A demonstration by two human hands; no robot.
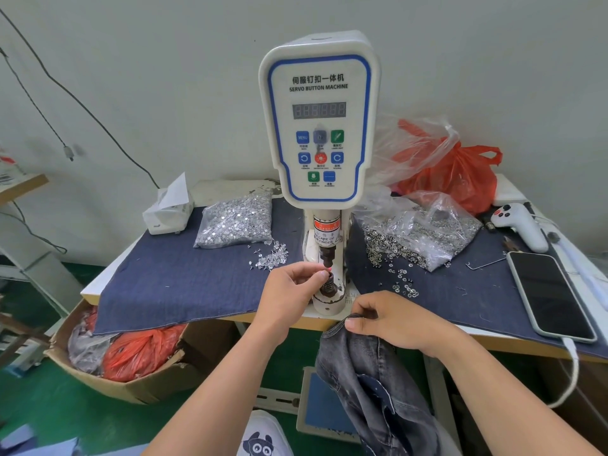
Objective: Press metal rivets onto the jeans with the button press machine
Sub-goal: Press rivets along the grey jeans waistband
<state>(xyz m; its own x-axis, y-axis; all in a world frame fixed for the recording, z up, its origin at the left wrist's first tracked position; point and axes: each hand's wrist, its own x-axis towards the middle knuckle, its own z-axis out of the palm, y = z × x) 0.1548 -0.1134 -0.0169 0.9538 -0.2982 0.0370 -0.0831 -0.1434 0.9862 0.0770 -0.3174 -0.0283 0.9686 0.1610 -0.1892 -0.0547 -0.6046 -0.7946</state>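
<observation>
Your left hand point(289, 291) pinches something tiny at the lower die point(330, 284) of the press point(320, 126). Your right hand point(391, 320) grips the jeans point(371, 373) at the table edge point(493, 340)

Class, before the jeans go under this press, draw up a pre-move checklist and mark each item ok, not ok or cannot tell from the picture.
1. Rivet seated on lower die: cannot tell, left hand fingertips cover it.
2. Fingers away from the press point: not ok, left hand is at the die under the upper punch.
3. Jeans on the die: not ok, they hang off the table edge.
4. Jeans held: ok, right hand pinches the edge.
5. Loose rivets in reach: ok.
</observation>
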